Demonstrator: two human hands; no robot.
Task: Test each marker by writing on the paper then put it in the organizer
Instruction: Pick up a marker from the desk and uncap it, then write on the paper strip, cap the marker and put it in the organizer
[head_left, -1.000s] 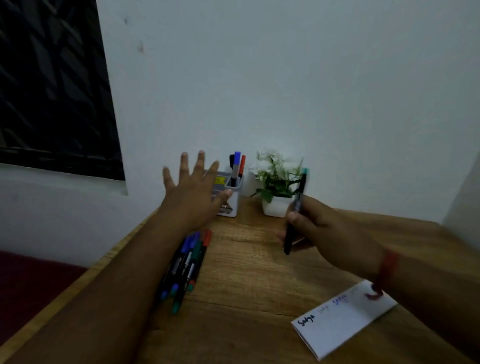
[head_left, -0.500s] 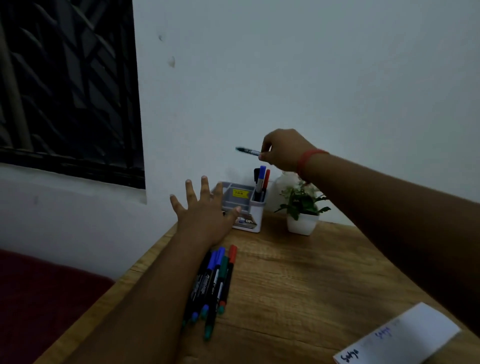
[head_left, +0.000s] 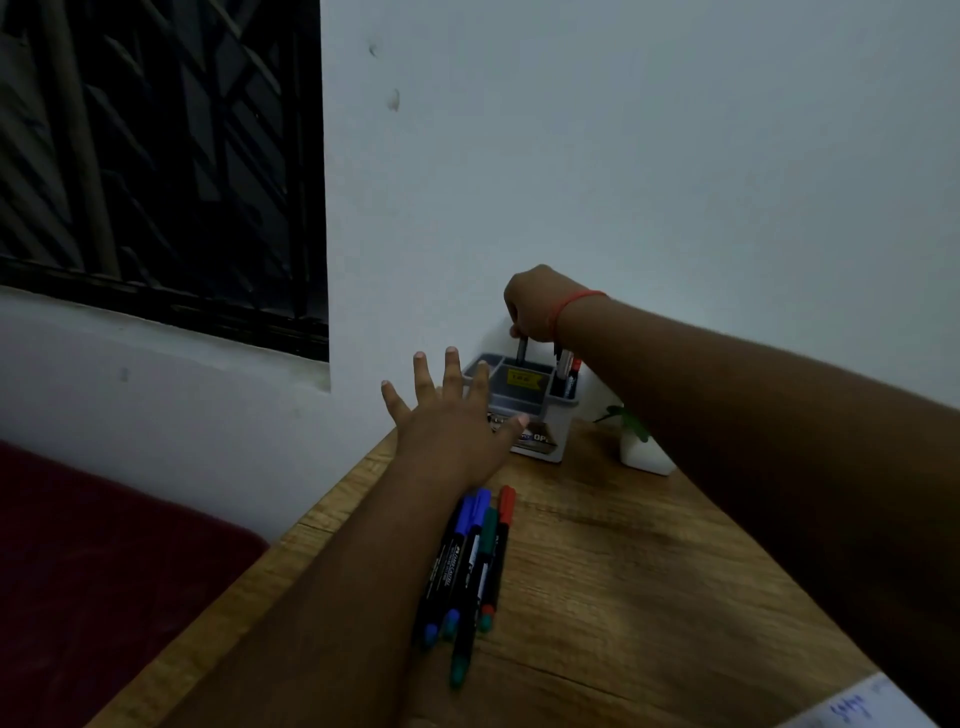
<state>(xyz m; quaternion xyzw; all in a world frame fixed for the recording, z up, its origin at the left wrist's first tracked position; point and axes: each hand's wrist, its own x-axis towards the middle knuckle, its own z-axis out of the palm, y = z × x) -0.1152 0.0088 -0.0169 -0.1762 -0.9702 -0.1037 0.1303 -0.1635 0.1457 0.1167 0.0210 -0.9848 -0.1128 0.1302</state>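
Observation:
My right hand (head_left: 535, 306) hovers over the grey organizer (head_left: 540, 410) at the back of the wooden table and pinches a dark marker (head_left: 521, 349) upright, its lower end inside a rear compartment. Other markers (head_left: 567, 375) stand in the organizer's right compartment. My left hand (head_left: 448, 415) is spread with straight fingers in front of the organizer; whether it touches it I cannot tell. Several capped markers (head_left: 470, 564) in blue, green and red lie in a bundle on the table beside my left forearm. A corner of the white paper (head_left: 862, 712) with blue writing shows at bottom right.
A small plant in a white pot (head_left: 641, 449) stands right of the organizer, partly behind my right arm. A white wall rises right behind the table, with a dark barred window (head_left: 156, 156) to the left. A dark red surface (head_left: 104, 571) lies below the table's left edge.
My right hand carried the marker from the paper side up over the organizer, turned it upright and lowered it into a compartment. My left hand stayed spread by the organizer.

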